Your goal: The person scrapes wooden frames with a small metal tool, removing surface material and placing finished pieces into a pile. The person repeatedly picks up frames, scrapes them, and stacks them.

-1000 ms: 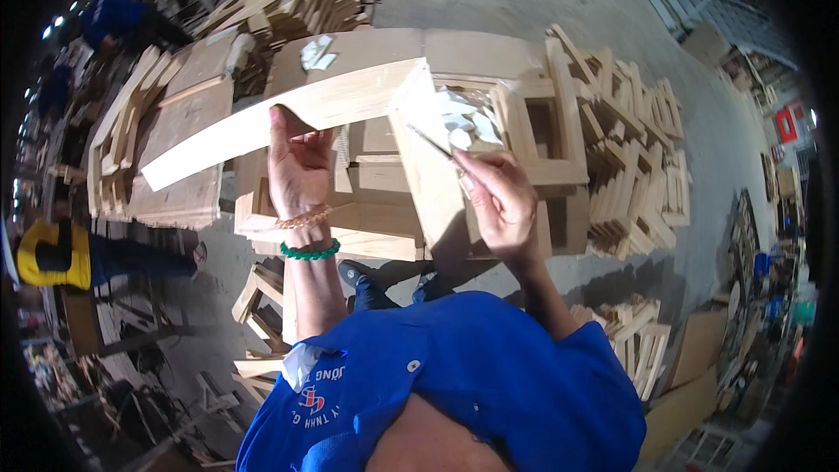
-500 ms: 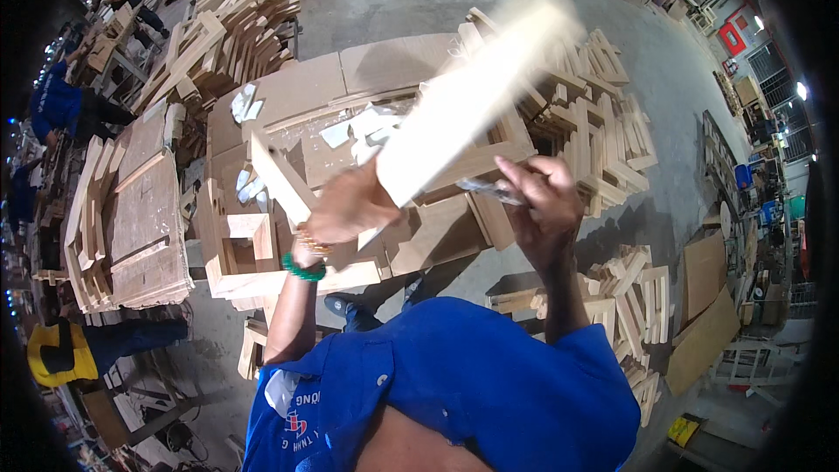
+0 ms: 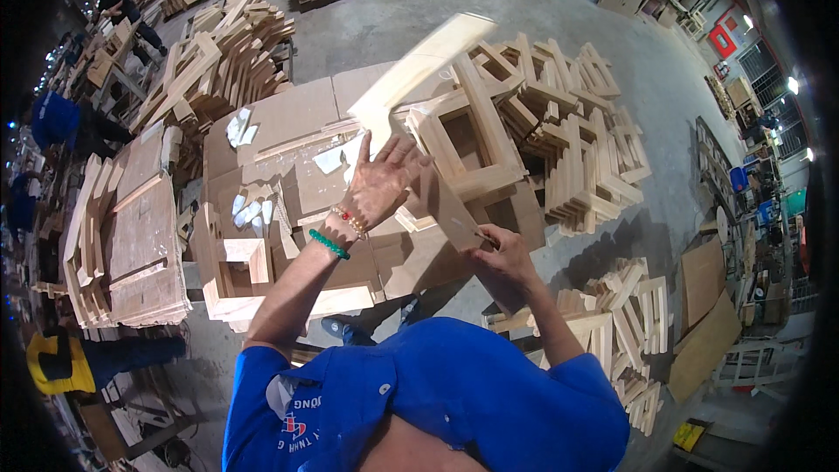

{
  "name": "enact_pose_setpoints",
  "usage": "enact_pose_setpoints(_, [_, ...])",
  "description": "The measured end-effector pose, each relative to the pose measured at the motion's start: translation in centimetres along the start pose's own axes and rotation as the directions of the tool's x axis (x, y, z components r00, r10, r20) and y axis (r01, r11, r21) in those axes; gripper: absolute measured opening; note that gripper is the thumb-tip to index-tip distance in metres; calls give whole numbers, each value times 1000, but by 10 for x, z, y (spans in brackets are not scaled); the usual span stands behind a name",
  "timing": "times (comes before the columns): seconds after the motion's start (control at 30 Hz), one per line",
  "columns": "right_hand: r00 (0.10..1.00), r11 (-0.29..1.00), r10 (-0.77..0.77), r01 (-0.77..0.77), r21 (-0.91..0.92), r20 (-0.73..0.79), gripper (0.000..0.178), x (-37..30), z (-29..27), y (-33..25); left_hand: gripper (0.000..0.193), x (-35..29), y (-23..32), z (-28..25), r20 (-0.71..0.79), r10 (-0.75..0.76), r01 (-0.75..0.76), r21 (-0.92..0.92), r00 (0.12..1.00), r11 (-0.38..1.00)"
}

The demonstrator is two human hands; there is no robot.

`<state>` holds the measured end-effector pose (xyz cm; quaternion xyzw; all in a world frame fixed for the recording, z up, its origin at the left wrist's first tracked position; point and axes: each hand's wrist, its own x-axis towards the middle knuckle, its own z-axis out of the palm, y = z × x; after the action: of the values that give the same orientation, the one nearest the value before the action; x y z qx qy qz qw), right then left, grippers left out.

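Note:
A light wooden frame piece [image 3: 428,61] with a mitred-looking corner lies tilted over the work table. One arm of it runs up to the far right; the other, in shadow, comes down toward my right hand. My left hand [image 3: 384,175] is spread, palm down, against the wood near that corner. On the shaded arm, my right hand [image 3: 504,258] is closed, with a small thin tool [image 3: 481,234] showing at its fingertips; most of it is hidden. Under the piece is a cardboard-covered table [image 3: 288,100] with white scraps [image 3: 330,157] on it.
Stacked wooden frames [image 3: 581,144] stand along the table's right side, with more [image 3: 625,315] nearer me. Another frame [image 3: 288,301] lies at the table's near left. A cardboard-topped table [image 3: 144,232] and a person in yellow [image 3: 65,363] are at the left.
The wooden piece has swung round, away from me and left. My left hand has gone from gripping it to lying spread on it; my right hand has moved nearer me, onto the wood.

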<state>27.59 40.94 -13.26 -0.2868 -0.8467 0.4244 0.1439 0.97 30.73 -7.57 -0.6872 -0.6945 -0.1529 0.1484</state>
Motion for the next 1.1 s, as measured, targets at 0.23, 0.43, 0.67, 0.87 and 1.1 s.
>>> enact_pose_setpoints(0.23, [951, 956, 293, -293, 10, -97, 45, 47, 11, 20, 56, -49, 12, 10, 375, -73, 236, -410, 924, 881])
enact_pose_setpoints(0.43, [950, 910, 300, -259, 323, -86, 43, 69, 21, 90, 48, -95, 26, 19, 460, -94, 369, -556, 883, 745])
enact_pose_setpoints(0.67, [965, 947, 226, -249, -201, -130, 35, 68, 14, 65, 51, -147, 19, 10, 571, -226, 545, -480, 789, 687])
enact_pose_setpoints(0.87, [964, 970, 244, -242, 33, -102, 55, 61, 20, 104, 52, -189, -1, -8, 465, -428, 630, -509, 775, 587])
enact_pose_setpoints(1.1, [959, 966, -4, -69, -248, -282, 38, 84, 35, 50, 38, -318, -89, -63, 175, -887, 818, -492, 427, 297])
